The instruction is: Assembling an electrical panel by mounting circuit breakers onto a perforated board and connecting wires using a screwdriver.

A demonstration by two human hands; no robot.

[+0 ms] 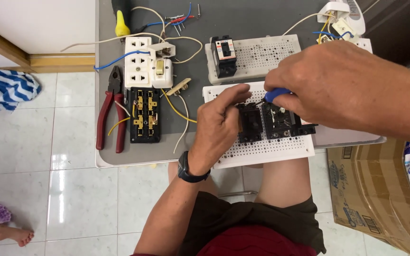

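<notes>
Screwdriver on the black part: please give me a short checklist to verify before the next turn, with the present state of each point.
1. Right hand holds the blue screwdriver: ok.
2. Tip seated in the screw: cannot tell, too small.
3. Left hand steadies the left black part on the white perforated board: ok.
4. Board fully on the table: not ok, its near edge overhangs above the lap.
5. Pliers apart from both hands: ok.
6. Loose wires off the board: cannot tell, the hands hide part of it.
</notes>
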